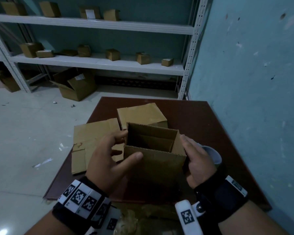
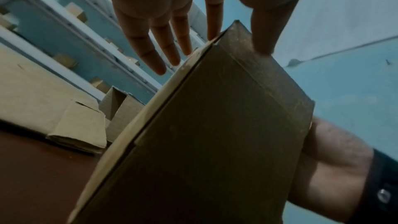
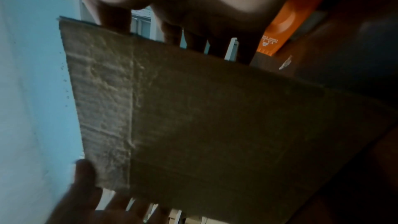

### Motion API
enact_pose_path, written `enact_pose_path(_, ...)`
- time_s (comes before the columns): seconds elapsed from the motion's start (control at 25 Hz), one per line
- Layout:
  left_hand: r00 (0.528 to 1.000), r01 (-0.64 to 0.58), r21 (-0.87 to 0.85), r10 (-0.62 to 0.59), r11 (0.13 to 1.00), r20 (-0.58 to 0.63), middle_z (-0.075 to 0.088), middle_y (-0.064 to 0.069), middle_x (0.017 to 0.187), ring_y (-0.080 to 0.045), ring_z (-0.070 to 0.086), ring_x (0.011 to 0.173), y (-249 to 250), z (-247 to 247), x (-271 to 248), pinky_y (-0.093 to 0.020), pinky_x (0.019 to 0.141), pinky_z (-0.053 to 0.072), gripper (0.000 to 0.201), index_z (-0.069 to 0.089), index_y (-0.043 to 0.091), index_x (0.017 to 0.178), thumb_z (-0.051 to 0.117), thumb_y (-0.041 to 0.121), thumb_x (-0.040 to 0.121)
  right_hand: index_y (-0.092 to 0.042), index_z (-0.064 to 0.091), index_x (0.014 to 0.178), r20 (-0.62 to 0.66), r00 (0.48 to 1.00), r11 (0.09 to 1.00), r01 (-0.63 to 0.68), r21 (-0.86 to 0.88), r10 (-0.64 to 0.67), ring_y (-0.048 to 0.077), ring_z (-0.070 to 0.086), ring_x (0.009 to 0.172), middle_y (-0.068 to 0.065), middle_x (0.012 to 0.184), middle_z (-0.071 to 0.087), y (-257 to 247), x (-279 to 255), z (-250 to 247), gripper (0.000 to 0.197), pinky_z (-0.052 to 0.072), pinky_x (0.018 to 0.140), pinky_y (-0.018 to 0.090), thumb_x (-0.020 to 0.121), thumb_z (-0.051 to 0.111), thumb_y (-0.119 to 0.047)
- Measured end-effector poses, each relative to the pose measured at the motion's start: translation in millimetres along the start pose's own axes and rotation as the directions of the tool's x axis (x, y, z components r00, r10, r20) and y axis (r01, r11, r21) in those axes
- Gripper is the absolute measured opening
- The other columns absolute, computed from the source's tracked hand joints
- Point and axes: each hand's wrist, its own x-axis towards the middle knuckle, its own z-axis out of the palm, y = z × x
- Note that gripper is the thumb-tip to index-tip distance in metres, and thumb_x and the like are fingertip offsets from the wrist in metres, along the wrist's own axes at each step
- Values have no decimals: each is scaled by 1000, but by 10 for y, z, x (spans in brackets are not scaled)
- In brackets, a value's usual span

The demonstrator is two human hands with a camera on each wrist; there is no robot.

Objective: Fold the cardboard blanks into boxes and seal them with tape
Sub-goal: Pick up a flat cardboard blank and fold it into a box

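Only the head view shows the open-topped box (image 1: 154, 156) upright over the table (image 1: 202, 119), left hand (image 1: 109, 160) and right hand (image 1: 199, 160) flanking it, fingers (image 2: 155, 47) straight. The right wrist view alone catches an orange tool (image 3: 277, 28). Flat blanks (image 1: 93, 141) lie left.

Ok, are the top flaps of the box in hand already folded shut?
No, in the head view the box between the left hand and right hand stands open-topped, its inside showing.

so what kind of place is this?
Likely a small stockroom or packing room: metal shelving holding small cardboard boxes, an open carton on the floor, flat blanks on the table.
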Motion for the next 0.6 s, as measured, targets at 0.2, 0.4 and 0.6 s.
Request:
enact_pose_path(0.2, 989, 144, -344, -142, 928, 32, 69, 9, 127, -17, 64, 118, 121, 17, 59, -55, 97, 52, 19, 75, 38, 93, 57, 46, 90, -14, 70, 125, -22, 999, 994, -41, -99, 39, 31, 69, 119, 14, 121, 75, -42, 40, -32, 40, 46, 111, 58, 91, 64, -36)
enact_pose_path(0.4, 844, 479, -758, -470, 442, 259, 69, -13, 126, -32, 69, 102, 171, 22, 184, -44, 78, 58, 41, 69, 18, 111, 67, -2, 74, -13, 72, 119, -39, 999, 987, -16, -158, 10, 44, 65, 120, 22, 119, 73, -37, 38, 20, 43, 46, 109, 66, 83, 74, -37)
enact_pose_path(0.6, 763, 621, -704, -473, 345, 441, 71, -16, 125, -25, 74, 76, 193, -17, 263, -31, 55, 58, 72, 62, 15, 135, 61, -18, 71, -13, 70, 123, -12, 996, 978, -88, -188, 88, 41, 67, 119, 17, 120, 74, -78, 50, 40, 51, 48, 107, 65, 78, 78, -34)
